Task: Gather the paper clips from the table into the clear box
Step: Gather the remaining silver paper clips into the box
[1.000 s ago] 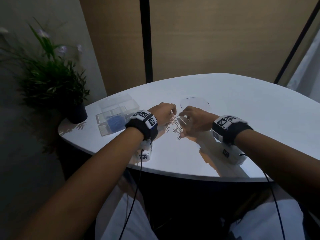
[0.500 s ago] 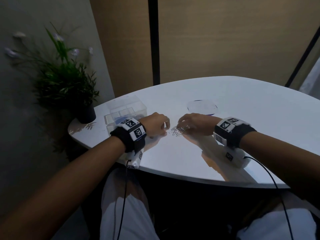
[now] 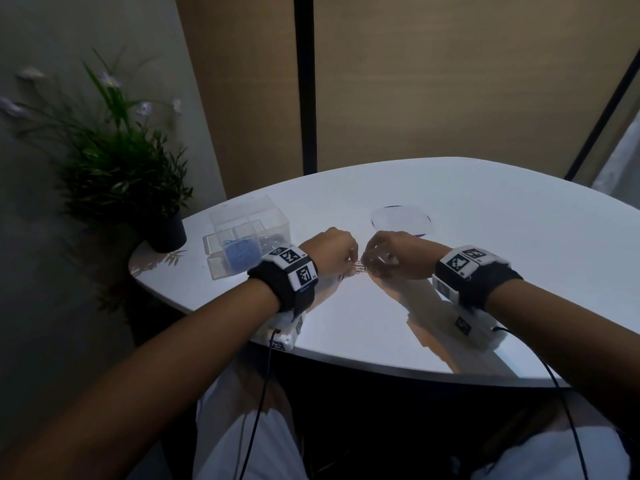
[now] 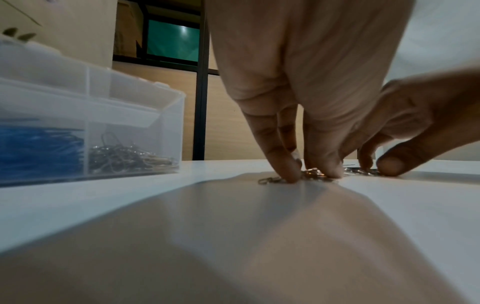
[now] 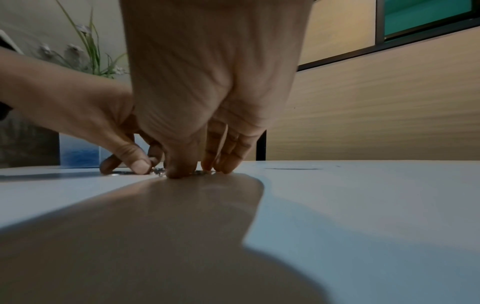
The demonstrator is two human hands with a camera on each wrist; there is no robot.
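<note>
Small metal paper clips [image 3: 362, 266] lie bunched on the white table [image 3: 485, 244] between my two hands. My left hand [image 3: 349, 261] has its fingertips [image 4: 285, 174] down on the bunch [image 4: 314, 174], with the thumb closing in from the near side. My right hand [image 3: 374, 261] pinches the other side of the bunch [image 5: 158, 171] between its thumb [image 5: 179, 172] and fingers. One clip [image 4: 267, 180] pokes out just left of my left fingers. The clear box [image 3: 249, 220] stands open to the left, with silver clips [image 4: 124, 158] and blue clips [image 4: 39, 148] in separate compartments.
A potted plant [image 3: 121, 168] stands at the table's left corner, behind the box. A round clear disc with a dark rim [image 3: 401, 220] lies just beyond my hands. The table's curved front edge [image 3: 381, 368] runs close under my wrists.
The clips were scattered a second ago. Both hands have drawn in towards each other and pulled the clips into one tight bunch.
</note>
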